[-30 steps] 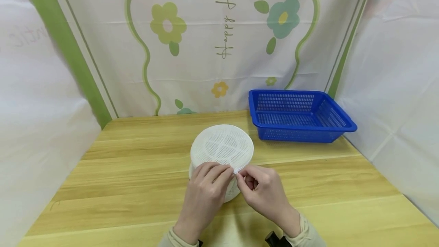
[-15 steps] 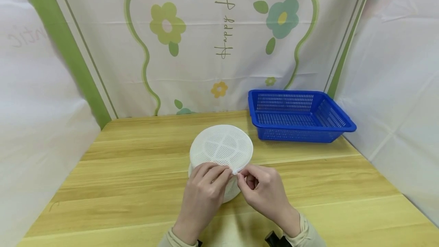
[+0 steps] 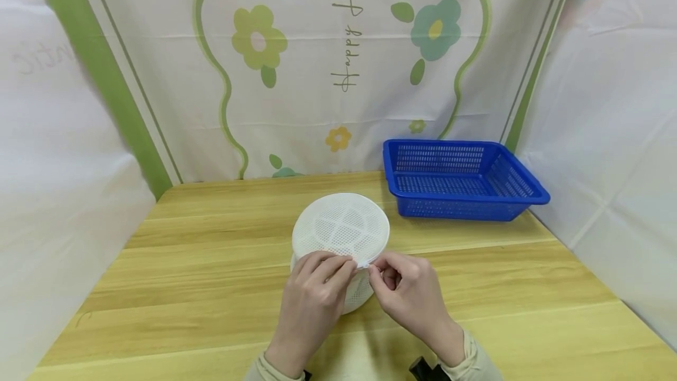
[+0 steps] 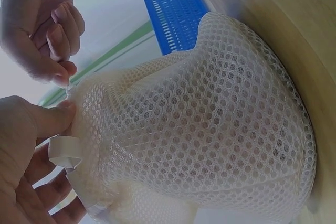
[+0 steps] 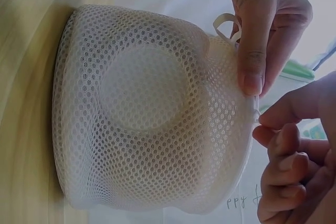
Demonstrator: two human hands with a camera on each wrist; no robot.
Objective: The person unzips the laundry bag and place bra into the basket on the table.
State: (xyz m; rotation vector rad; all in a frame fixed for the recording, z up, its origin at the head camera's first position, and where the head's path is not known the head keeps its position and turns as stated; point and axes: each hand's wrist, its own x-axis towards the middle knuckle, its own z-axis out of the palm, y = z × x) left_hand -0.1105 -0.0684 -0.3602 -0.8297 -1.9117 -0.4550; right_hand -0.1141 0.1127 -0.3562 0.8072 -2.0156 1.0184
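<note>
Slightly away from the left hand point(image 3: 314, 298), a white zip pull point(image 5: 256, 117) is seemingly being run along by the pinching right hand point(image 3: 409, 293); a white cylindrical mesh bag point(image 3: 341, 228) is being gripped beneath the left hand.

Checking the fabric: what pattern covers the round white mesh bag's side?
The bag's side has rounded holes, clearest in the left wrist view.
</note>
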